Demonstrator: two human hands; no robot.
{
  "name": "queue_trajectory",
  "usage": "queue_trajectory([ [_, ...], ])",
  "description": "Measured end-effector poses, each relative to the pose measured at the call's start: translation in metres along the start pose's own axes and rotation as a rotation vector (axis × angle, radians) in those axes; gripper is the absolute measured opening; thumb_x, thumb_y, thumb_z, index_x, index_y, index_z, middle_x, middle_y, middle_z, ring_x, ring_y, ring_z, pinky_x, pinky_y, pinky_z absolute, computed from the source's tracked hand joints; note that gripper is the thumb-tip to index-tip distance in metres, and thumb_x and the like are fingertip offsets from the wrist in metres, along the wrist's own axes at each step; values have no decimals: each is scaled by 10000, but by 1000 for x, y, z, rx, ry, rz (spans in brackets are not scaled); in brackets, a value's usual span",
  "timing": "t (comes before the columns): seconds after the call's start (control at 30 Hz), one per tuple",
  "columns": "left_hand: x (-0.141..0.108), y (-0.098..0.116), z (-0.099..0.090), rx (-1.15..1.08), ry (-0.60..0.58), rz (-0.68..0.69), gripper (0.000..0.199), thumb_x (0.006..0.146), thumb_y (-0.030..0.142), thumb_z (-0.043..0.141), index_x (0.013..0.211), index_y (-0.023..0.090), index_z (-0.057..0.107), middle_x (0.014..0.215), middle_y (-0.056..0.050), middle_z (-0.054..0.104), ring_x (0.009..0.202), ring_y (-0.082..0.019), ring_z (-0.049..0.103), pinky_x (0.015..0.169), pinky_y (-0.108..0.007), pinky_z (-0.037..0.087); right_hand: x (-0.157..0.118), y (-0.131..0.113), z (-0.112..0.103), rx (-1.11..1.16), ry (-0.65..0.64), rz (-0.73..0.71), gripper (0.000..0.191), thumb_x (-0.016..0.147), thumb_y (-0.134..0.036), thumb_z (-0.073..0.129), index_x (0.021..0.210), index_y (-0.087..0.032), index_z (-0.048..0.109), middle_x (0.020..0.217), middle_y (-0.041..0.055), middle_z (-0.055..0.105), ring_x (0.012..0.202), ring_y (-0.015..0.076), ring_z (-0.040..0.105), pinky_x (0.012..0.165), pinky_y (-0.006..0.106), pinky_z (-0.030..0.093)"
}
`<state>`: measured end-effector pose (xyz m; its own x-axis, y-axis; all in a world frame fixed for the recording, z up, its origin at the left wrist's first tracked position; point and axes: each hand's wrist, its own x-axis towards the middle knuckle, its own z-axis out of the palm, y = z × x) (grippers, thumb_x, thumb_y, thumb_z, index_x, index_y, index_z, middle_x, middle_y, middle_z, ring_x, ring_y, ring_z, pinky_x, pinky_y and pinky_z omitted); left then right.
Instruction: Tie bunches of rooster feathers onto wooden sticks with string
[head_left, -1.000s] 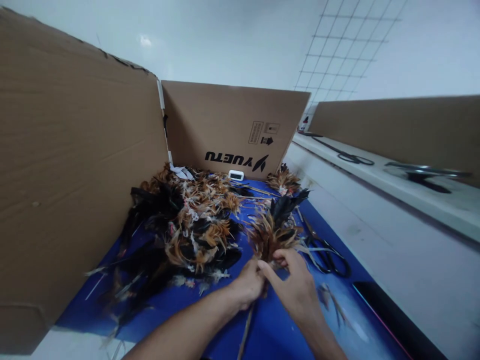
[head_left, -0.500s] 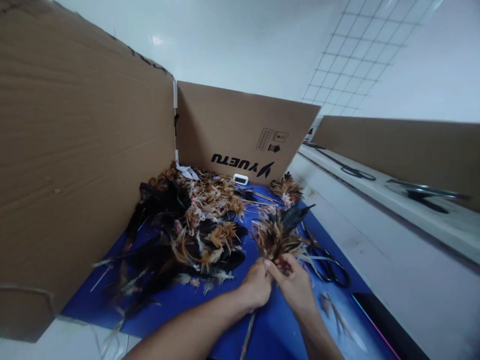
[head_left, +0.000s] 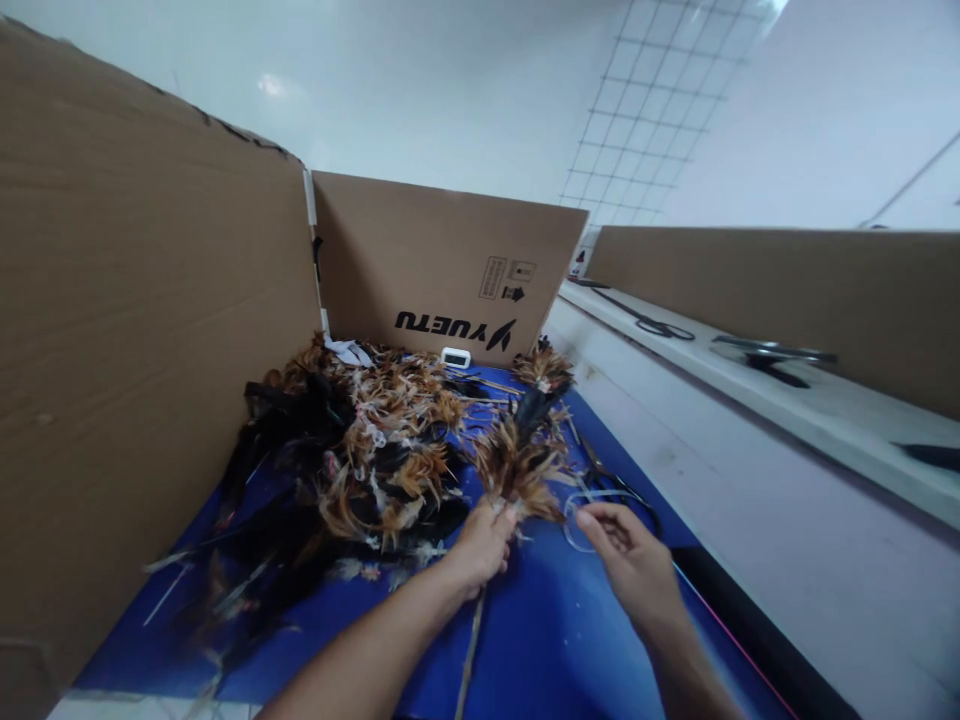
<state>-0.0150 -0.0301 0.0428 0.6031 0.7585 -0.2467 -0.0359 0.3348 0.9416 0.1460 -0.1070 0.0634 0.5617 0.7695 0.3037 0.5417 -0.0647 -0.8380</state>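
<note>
Gripping fluffy feathers (head_left: pixel 517 468), left hand (head_left: pixel 481 545); looped pale strip (head_left: pixel 604 493) at right hand (head_left: pixel 630 565)

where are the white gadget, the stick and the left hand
white gadget (head_left: pixel 456 358), head view, its dark screen
stick (head_left: pixel 470 650), head view, bare lower shaft
left hand (head_left: pixel 481 549), head view, back of the hand

The left hand (head_left: pixel 481 548) hides part of the stick (head_left: pixel 471 650), whose lower end the bottom edge cuts off.
</note>
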Motion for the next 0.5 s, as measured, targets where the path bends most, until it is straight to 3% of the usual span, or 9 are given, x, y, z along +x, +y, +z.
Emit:
queue_trajectory([
  [0.1, 1, 7, -3, -13, 3, -1, 354, 792, 488, 477, 956, 180, 421, 635, 69, 371, 426, -25, 289, 394, -158, 217, 14, 25, -32, -181, 8, -32, 263, 736, -430, 550, 797, -183, 616, 688, 25, 643, 623, 175, 590, 626, 297, 477],
  [0.2, 3, 11, -6, -68, -13, 11, 356, 781, 494, 491, 927, 182, 398, 618, 80, 356, 408, -13, 246, 386, -156, 161, 34, 49, -49, -382, -67, -146, 200, 760, -313, 504, 839, -183, 634, 763, 38, 648, 687, 186, 587, 666, 307, 467],
  [0.33, 3, 13, -9, -118, -26, 23, 400, 736, 519, 548, 876, 178, 392, 625, 80, 358, 417, -3, 237, 399, -158, 132, 65, 71, -51, -697, -198, -341, 261, 770, -149, 444, 923, -183, 653, 932, 73, 622, 864, 208, 549, 797, 333, 408],
  [0.43, 4, 12, -10, -140, -43, 22, 421, 720, 526, 567, 873, 180, 383, 622, 82, 351, 423, -3, 238, 405, -160, 120, 86, 79, -46, -834, -225, -325, 286, 763, -121, 471, 974, -184, 652, 965, 97, 609, 865, 217, 524, 776, 334, 383],
  [0.5, 5, 12, -11, -151, -49, 16, 429, 716, 527, 573, 882, 183, 378, 621, 84, 347, 423, -2, 233, 408, -161, 112, 95, 83, -43, -834, -239, -301, 222, 750, -139, 506, 897, -179, 668, 941, 103, 614, 853, 224, 520, 748, 335, 375],
])
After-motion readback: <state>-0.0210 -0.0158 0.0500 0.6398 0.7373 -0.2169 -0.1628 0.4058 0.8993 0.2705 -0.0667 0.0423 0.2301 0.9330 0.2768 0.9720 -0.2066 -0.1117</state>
